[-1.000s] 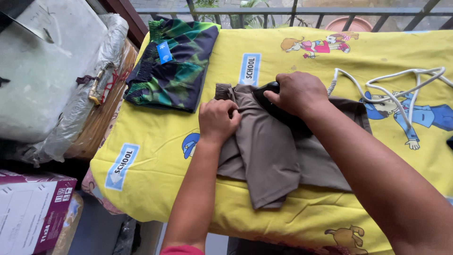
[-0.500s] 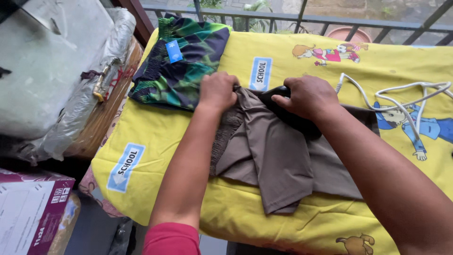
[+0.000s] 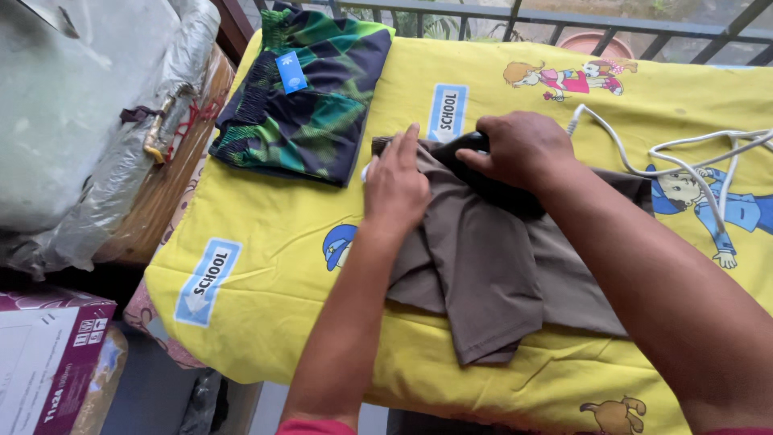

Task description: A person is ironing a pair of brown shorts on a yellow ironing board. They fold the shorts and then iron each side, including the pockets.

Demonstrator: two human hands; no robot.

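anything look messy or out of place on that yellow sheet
The brown garment lies rumpled, one flap hanging past the front edge of the yellow sheet. The white cord loops loosely at the right. The folded green garment looks tidy.

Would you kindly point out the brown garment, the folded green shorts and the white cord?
brown garment (image 3: 491, 282), head view, its middle fold.
folded green shorts (image 3: 310, 105), head view, centre.
white cord (image 3: 620, 149), head view, its left stretch.

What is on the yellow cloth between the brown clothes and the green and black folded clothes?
Nothing much: in the head view, only bare yellow cloth lies between the brown garment and the green and black folded garment.
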